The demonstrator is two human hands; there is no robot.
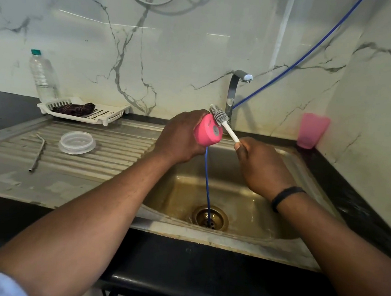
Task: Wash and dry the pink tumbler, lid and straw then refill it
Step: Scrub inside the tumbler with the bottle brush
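My left hand [181, 137] grips the pink tumbler [206, 132] over the sink, its base turned toward me. My right hand [259, 166] holds the white handle of a bottle brush [221, 119], whose grey bristles rest against the tumbler's upper outer edge. The clear lid [77, 142] lies on the ribbed drainboard to the left. The metal straw [38, 153] lies further left on the same drainboard.
A steel sink basin [244, 200] has a blue hose [207, 187] running into its drain. The tap [234, 92] stands behind. A pink cup [312, 130] sits at the back right corner. A white rack [111, 113] with a dark cloth [74, 108] and a water bottle [42, 76] stand back left.
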